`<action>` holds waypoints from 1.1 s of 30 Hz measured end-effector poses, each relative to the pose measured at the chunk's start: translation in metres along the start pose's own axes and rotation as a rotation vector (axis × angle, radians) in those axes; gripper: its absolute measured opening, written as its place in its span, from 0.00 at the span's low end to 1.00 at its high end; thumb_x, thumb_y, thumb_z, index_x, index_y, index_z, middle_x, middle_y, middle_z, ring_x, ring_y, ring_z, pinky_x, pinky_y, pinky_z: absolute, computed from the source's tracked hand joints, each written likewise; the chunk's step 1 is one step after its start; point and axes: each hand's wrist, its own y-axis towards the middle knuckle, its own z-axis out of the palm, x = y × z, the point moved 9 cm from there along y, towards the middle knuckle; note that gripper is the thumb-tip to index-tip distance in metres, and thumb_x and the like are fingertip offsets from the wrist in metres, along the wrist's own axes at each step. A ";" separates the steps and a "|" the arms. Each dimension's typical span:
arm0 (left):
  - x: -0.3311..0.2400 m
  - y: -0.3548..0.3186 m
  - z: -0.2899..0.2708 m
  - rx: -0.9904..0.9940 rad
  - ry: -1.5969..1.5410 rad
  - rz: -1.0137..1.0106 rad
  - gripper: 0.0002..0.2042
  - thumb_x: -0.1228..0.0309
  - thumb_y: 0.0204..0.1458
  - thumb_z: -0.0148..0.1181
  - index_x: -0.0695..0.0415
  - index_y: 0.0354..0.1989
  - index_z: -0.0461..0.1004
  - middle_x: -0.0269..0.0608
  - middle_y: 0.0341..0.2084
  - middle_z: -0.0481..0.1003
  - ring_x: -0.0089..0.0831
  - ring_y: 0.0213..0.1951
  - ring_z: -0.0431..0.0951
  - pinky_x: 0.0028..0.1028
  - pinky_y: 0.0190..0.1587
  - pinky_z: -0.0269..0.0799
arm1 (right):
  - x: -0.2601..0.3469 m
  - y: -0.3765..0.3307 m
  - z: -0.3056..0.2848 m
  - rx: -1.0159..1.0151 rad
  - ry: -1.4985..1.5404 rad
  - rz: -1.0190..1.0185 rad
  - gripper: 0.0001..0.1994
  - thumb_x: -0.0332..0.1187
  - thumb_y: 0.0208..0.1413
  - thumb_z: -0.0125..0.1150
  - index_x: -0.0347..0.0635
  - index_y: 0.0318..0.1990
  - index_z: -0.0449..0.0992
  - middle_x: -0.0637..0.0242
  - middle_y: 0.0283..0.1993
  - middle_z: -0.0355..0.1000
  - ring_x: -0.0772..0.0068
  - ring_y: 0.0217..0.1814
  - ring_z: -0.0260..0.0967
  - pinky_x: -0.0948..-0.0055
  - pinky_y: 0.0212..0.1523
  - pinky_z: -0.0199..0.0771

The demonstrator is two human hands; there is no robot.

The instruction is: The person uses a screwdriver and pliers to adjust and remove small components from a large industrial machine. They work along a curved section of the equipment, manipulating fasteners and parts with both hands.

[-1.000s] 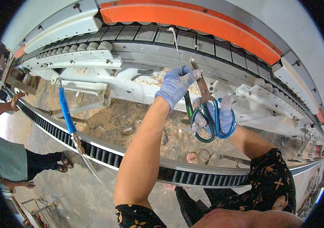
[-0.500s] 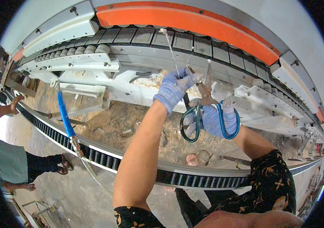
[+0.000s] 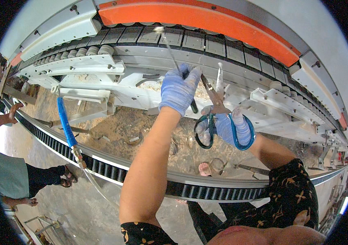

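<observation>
Scissors (image 3: 219,107) with teal handle loops sit below the orange guard (image 3: 206,18), blades spread and pointing up toward it; our right hand (image 3: 231,126) grips them, fingers through the loops. Our left hand (image 3: 178,90), also below the guard, is closed around a thin rod (image 3: 169,49) — its whitish tip shows over the dark pads (image 3: 182,37) just under the guard. One blade ends beside our left hand; we cannot tell whether they touch. Lower than the guard, the white frame (image 3: 145,96) carries pale crumbs (image 3: 155,84) along a ledge. Well below the guard, a curved track of black rollers (image 3: 214,192) runs above a stained concrete floor (image 3: 100,220). Toward the guard's lower left, we see a blue tool (image 3: 64,122) with a clear hose (image 3: 96,183) — and farther left, another person (image 3: 4,171) in a grey-green top.
</observation>
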 end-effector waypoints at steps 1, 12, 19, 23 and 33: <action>-0.004 0.000 0.000 -0.015 0.128 0.059 0.14 0.58 0.48 0.57 0.58 0.29 0.75 0.43 0.20 0.74 0.36 0.23 0.72 0.31 0.30 0.67 | -0.001 -0.001 -0.003 -0.011 -0.027 0.011 0.48 0.76 0.38 0.41 0.38 0.53 0.58 0.53 0.42 0.70 0.65 0.39 0.69 0.70 0.37 0.69; 0.011 0.004 -0.107 -0.564 -0.296 0.001 0.22 0.55 0.53 0.51 0.66 0.41 0.69 0.47 0.33 0.74 0.31 0.31 0.73 0.29 0.37 0.68 | 0.005 -0.027 0.037 0.172 -0.013 0.166 0.49 0.78 0.36 0.33 0.40 0.51 0.57 0.57 0.35 0.69 0.70 0.30 0.68 0.73 0.28 0.66; 0.016 0.014 -0.051 -0.185 0.026 -0.086 0.32 0.40 0.49 0.48 0.66 0.26 0.73 0.45 0.19 0.71 0.28 0.25 0.66 0.28 0.34 0.65 | 0.012 -0.045 -0.014 -0.060 -0.054 0.140 0.44 0.71 0.42 0.44 0.41 0.57 0.57 0.54 0.37 0.70 0.68 0.30 0.69 0.74 0.28 0.69; -0.008 0.008 -0.020 0.013 -0.033 0.081 0.25 0.49 0.48 0.57 0.65 0.31 0.75 0.42 0.21 0.71 0.26 0.26 0.66 0.27 0.34 0.65 | 0.003 -0.071 -0.014 -0.098 -0.032 0.154 0.40 0.64 0.48 0.47 0.38 0.58 0.56 0.53 0.38 0.70 0.67 0.30 0.70 0.73 0.28 0.69; -0.042 -0.030 0.043 0.399 0.320 0.251 0.14 0.60 0.44 0.63 0.54 0.37 0.77 0.37 0.14 0.69 0.26 0.18 0.64 0.27 0.24 0.64 | -0.012 -0.094 -0.016 -0.168 0.021 0.153 0.35 0.59 0.51 0.49 0.41 0.57 0.57 0.63 0.36 0.70 0.76 0.27 0.69 0.76 0.26 0.71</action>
